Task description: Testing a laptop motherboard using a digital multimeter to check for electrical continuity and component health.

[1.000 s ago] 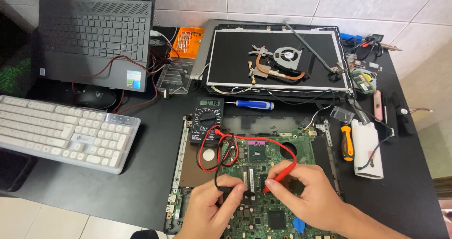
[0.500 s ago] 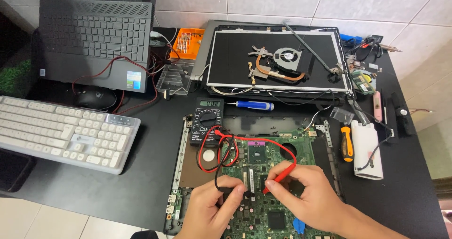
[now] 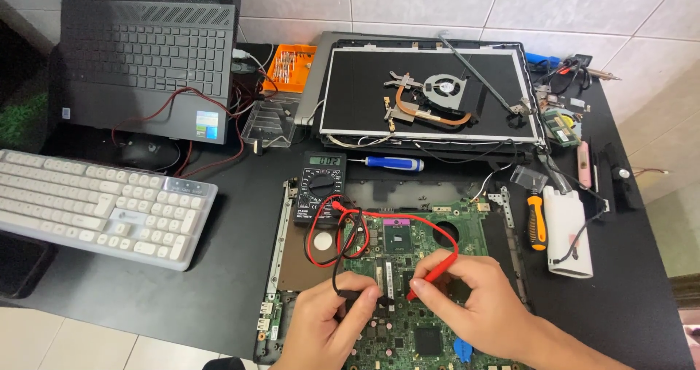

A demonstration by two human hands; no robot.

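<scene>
The left hand is pinching a thin black test probe, and the right hand is gripping a slim red test probe; both tips are resting on the green laptop circuit board (lying on the black worktop), just below a small black multimeter.

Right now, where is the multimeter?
In the head view, the multimeter lies mid-table, above the green motherboard and left of the blue-handled screwdriver.

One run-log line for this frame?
left hand: holds black probe | right hand: holds red probe | both tips on motherboard | multimeter behind
</scene>
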